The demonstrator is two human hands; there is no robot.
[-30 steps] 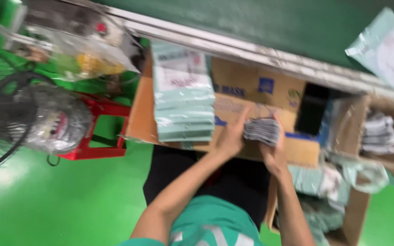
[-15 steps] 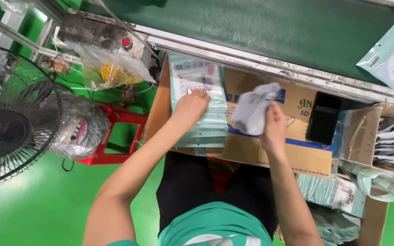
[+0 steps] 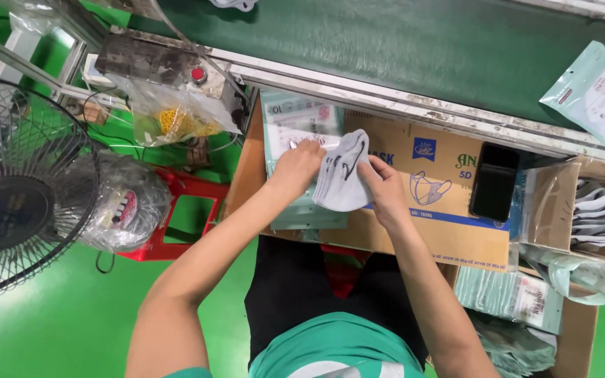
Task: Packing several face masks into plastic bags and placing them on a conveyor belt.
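My right hand [image 3: 384, 190] grips a small stack of grey face masks [image 3: 342, 175] with black ear loops, held above a flattened cardboard box [image 3: 442, 203]. My left hand [image 3: 297, 165] rests on the top pouch of a pile of pale green printed pouches [image 3: 295, 126] and touches the left edge of the masks. The pile sits at the left end of the cardboard.
A dark green conveyor belt [image 3: 386, 49] runs along the top, carrying a filled pouch [image 3: 600, 94]. A black phone [image 3: 493, 182], an open box of masks [image 3: 596, 213], more pouches [image 3: 509, 294], a fan [image 3: 15, 203], a red stool [image 3: 183, 213] and a control box [image 3: 155, 66] surround me.
My right hand has carried the mask stack left toward the pouch pile. My left hand left the stack, went to the pile and now rests on its top pouch beside the masks.
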